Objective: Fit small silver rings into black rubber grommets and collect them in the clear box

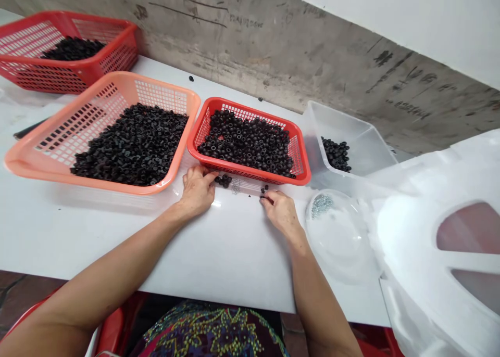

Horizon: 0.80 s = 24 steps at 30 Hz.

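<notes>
My left hand (197,190) rests on the white table between two baskets, its fingers curled and closed; whatever they hold is hidden. Right beside its thumb lies a small cluster of black ring-shaped pieces (224,180). A little pile of tiny silvery parts (236,186) is spread just right of that cluster. My right hand (282,212) pinches a small black piece (262,196) between thumb and forefinger, low over the table. A few loose black pieces (264,189) lie by its fingertips. Behind both hands stands a red basket (250,170) full of black rings.
An orange basket (117,186) of black pieces stands at left, with a larger red basket (78,68) behind it. To the right are a clear bin (351,120), a round clear tub (336,237) with silvery parts, and a white plastic stool-like object (414,232). A stained wall closes the back.
</notes>
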### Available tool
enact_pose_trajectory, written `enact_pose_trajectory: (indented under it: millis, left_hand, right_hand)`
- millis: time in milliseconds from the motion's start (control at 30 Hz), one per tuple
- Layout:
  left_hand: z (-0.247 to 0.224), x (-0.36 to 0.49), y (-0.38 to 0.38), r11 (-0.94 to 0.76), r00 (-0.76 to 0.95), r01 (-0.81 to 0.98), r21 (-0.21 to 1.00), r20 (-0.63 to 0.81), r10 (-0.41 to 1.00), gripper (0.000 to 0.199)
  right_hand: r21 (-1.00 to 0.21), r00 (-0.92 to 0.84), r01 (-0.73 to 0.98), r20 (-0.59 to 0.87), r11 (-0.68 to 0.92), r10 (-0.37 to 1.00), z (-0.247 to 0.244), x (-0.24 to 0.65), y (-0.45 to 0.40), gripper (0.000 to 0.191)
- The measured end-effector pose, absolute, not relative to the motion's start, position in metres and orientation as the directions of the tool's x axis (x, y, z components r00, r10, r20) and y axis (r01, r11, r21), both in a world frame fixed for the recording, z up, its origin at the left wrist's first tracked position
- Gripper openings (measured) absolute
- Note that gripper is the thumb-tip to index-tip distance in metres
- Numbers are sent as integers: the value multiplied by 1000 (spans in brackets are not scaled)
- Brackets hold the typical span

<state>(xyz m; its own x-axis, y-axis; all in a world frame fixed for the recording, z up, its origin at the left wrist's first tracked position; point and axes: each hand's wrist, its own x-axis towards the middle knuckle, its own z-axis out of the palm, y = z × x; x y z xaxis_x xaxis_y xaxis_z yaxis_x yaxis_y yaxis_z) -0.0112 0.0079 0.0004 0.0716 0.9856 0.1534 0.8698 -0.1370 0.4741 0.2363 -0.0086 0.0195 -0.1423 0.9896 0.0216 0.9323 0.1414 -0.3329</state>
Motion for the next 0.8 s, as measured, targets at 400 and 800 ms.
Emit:
enact_pose_trajectory:
  millis: [400,800]
  left_hand:
    - [-5,-11,5,-289,159,795,533,276,948,35]
    - [-11,-10,6,-324,189,793,517,298,936,22]
  right_hand:
    - [-611,-111,767,172,194,979,17,212,-20,12]
    - [-418,-279,812,335,408,900,-9,188,-8,23]
